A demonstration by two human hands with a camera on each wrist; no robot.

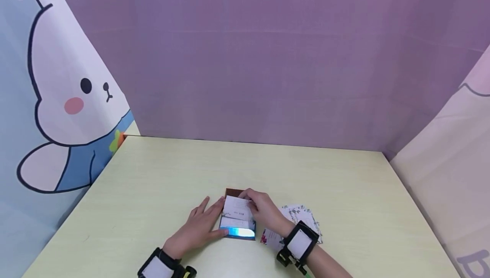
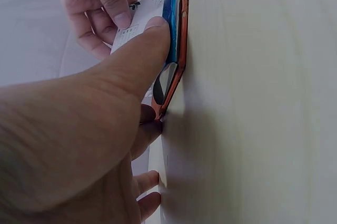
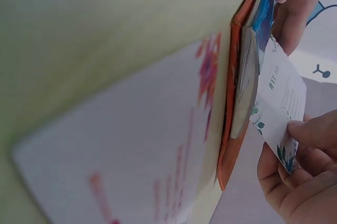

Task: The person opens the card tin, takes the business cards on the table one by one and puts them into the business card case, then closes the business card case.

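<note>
The head view is evenly and softly lit, with only faint shadows under the hands on the pale bench (image 1: pixel 160 171), a bright bluish glare on the open card holder (image 1: pixel 238 232), and wide-angle bending toward the edges. Both wrist views are dimmer and tilted. The near thumb (image 2: pixel 79 129) and the near card (image 3: pixel 121 155) are blurred.

On the bench (image 1: pixel 153 176) lies a card holder (image 1: pixel 238 230), left hand (image 1: pixel 200 227) at its left, right hand (image 1: pixel 266 212) holding a card (image 1: pixel 237 207) over it; loose cards (image 1: pixel 300 218) lie right.
</note>
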